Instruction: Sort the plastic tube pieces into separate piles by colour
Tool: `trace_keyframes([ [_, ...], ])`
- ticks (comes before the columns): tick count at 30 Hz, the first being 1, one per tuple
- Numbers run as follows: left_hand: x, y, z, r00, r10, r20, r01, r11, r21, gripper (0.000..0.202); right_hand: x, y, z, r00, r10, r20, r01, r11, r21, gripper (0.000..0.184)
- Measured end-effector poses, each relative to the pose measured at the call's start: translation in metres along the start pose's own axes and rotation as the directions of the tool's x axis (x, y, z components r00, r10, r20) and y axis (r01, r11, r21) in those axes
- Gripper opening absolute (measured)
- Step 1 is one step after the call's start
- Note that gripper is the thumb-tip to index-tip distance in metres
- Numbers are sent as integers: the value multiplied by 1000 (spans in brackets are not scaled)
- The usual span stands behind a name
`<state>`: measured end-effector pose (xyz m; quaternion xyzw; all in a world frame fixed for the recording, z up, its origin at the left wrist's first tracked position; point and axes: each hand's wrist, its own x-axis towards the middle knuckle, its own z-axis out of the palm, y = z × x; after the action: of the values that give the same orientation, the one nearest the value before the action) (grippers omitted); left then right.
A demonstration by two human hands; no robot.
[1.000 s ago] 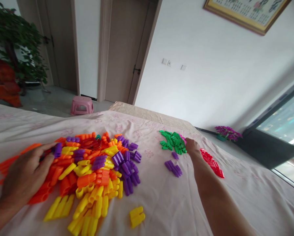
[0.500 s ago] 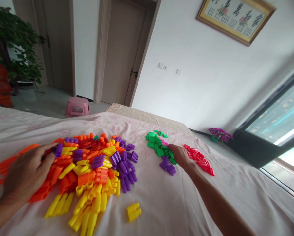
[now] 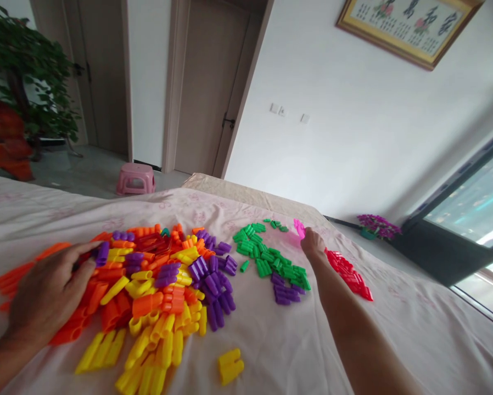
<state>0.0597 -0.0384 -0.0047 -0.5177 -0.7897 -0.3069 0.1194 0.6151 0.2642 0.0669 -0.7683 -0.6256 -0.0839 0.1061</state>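
My left hand (image 3: 51, 288) rests on the left side of a mixed heap of plastic bullet-shaped building blocks, thumb and fingers closed around a purple block (image 3: 102, 253). Orange blocks (image 3: 102, 288) lie around and under that hand, with yellow blocks (image 3: 151, 343) nearer me and more purple blocks (image 3: 213, 285) along the heap's right side. Farther off, my right hand (image 3: 313, 241) is closed on a bright pink block (image 3: 299, 227), partly hidden and slightly blurred. Left of this hand spread green blocks (image 3: 267, 255); right of it lie red blocks (image 3: 347, 274).
A floral sheet (image 3: 271, 345) covers the surface under the blocks. One yellow block (image 3: 230, 366) sits apart in front. A few purple blocks (image 3: 285, 291) touch the green group's near end. Beyond the edge stand a pink stool (image 3: 136, 178) and potted flowers (image 3: 378, 226).
My right hand has moved right, from the green blocks toward the red ones, carrying the pink block. The green blocks are now more exposed. My left hand stays on the heap with the purple block.
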Motion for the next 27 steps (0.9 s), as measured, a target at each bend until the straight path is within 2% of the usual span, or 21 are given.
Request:
trace_keyframes([
  [7,-2,-1,0,1000,1,13,0,1000,-30,50,21,-44,22,991,-121,49,120,993,20,47],
  [10,-2,2,-2,1000,6,14,-5,999,-33,49,18,-63,23,973,-227,41,225,973,44,48],
  [13,-2,6,-5,1000,5,14,-5,999,-36,49,7,-80,21,934,-357,32,354,932,74,46],
  [17,-2,12,-7,1000,12,-25,-13,999,-42,48,-22,-99,12,859,-511,21,506,855,115,45],
  [21,-1,13,-7,999,13,-35,-13,1000,-19,46,-74,-112,-5,722,-692,-13,677,703,218,43],
  [23,-1,13,-8,999,27,-34,-28,1000,-14,45,-104,-116,-14,663,-748,-27,724,632,277,44],
  [25,-1,13,-8,999,37,-34,-37,999,-13,44,-128,-117,-22,634,-772,-45,737,586,337,45],
  [26,-1,14,-9,999,40,-31,-40,999,-15,44,-136,-116,-24,637,-768,-62,728,574,375,45],
  [27,-1,14,-9,999,41,-31,-42,999,-18,43,-140,-112,-26,662,-744,-88,702,575,420,44],
])
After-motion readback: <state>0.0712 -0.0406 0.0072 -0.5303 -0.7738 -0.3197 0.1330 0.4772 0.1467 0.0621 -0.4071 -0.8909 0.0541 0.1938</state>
